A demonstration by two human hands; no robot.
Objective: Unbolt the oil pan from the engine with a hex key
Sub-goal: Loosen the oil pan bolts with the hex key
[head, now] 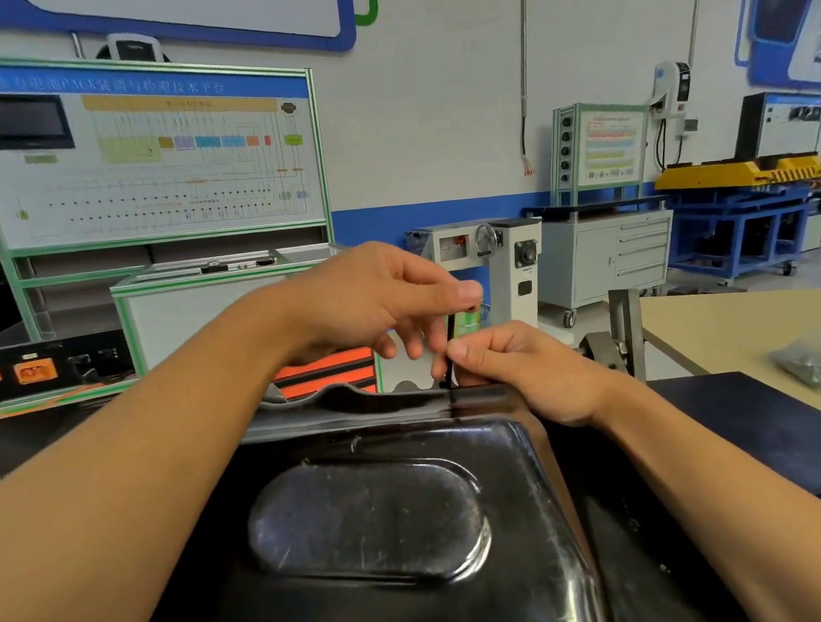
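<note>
oil pan fills the foreground; hex key stands upright at its far rim; left hand grip pinches the key's top; right hand grip pinches its shaft

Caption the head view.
Left hand and right hand hold a hex key upright on the oil pan rim.

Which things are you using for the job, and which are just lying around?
For the job: oil pan, hex key, left hand and right hand holding it.
Just lying about: bag of metal parts, table, wiring board, grey cabinet.
</note>
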